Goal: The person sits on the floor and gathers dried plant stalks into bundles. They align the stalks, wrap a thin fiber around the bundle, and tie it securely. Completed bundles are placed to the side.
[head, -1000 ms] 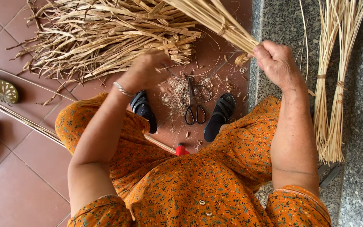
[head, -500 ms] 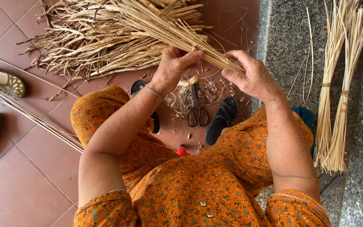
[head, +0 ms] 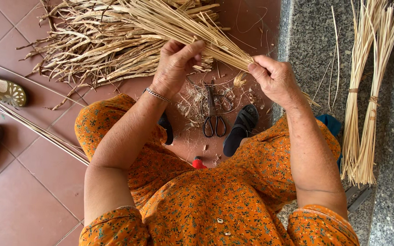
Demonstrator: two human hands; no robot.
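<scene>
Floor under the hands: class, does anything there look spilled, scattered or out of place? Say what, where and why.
Yes. Short fibre trimmings lie strewn on the red tiles around the scissors, between the two black sandals. A few loose stalks lie slanted across the tiles, apart from the big heap. The tied bundles look tidy.

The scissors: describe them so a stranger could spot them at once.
Start at the red tiled floor in front of the seated person's knees. Between the two black sandals lie the scissors, handles nearest the person, amid straw scraps. They alone are dark metal with two loop handles.
</scene>
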